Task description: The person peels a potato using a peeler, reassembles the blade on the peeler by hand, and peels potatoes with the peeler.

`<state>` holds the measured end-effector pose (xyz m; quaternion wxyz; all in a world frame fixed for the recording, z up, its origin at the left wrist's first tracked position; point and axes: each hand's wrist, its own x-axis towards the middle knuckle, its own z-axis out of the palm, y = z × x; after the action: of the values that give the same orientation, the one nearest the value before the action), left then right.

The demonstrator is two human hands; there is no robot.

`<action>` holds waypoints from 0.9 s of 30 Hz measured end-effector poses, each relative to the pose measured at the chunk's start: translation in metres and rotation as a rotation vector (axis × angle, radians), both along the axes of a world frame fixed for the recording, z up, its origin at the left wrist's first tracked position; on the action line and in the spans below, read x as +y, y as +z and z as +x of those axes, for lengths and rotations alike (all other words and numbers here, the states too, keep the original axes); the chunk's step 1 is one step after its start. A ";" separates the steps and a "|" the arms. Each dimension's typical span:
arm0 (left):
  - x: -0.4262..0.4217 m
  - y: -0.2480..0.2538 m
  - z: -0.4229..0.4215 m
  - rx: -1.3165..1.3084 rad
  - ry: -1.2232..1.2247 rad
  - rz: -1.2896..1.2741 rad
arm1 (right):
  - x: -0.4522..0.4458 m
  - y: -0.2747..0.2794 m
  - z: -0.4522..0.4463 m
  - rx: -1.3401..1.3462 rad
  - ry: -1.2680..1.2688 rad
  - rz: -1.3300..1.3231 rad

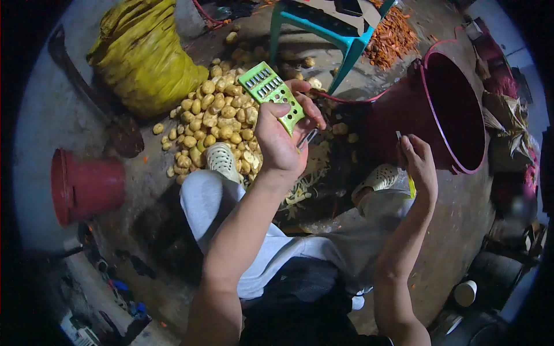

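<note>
To the right of the potato pile (225,118), open room is being given by a brown stretch of floor (450,230), while a pale shoe (220,161) is being set against the pile's lower edge. The pile's upper left edge is being crowded by a yellow sack (144,63), and farther left a spade (124,135) is being seen on the floor. A teal stool (348,63) is being kept above and right of the pile.

In front of the pile's upper right side, a light green plate (283,104) is being held by the left hand (280,135), half curled, its thumb pressed on the plate's face. Rows of silvery pieces and dark round holes are being shown on the plate. A thin metal piece (307,139) is being shown beneath the same palm. Well right of the pile, a slim silver-tipped tool (398,136) is being pinched by the nearly closed right hand (421,167).

Left of and below the pile, a red bucket (92,187) is being seen from outside, its contents hidden. Far right of the pile, a dark red tub (398,115) is being tipped toward view in part; its inside is being lost in shadow.
</note>
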<state>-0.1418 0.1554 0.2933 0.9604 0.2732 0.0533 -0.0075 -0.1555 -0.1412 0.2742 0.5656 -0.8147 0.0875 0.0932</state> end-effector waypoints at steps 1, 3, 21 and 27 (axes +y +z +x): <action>-0.001 -0.003 0.001 -0.001 -0.006 0.002 | -0.011 0.000 -0.004 -0.001 -0.006 0.002; -0.004 -0.009 0.003 0.017 0.019 0.144 | -0.030 0.001 -0.013 0.083 0.153 -0.161; -0.109 -0.088 -0.053 -0.614 -0.390 1.707 | -0.003 -0.012 -0.035 -0.054 0.380 -0.190; -0.094 -0.149 -0.040 -0.305 -0.560 1.442 | -0.043 -0.014 -0.031 0.045 0.018 -0.382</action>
<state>-0.1822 0.0615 0.1448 0.5055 0.8300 -0.1580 -0.1750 -0.1869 -0.1842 0.2606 0.3976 -0.9058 0.1090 0.0979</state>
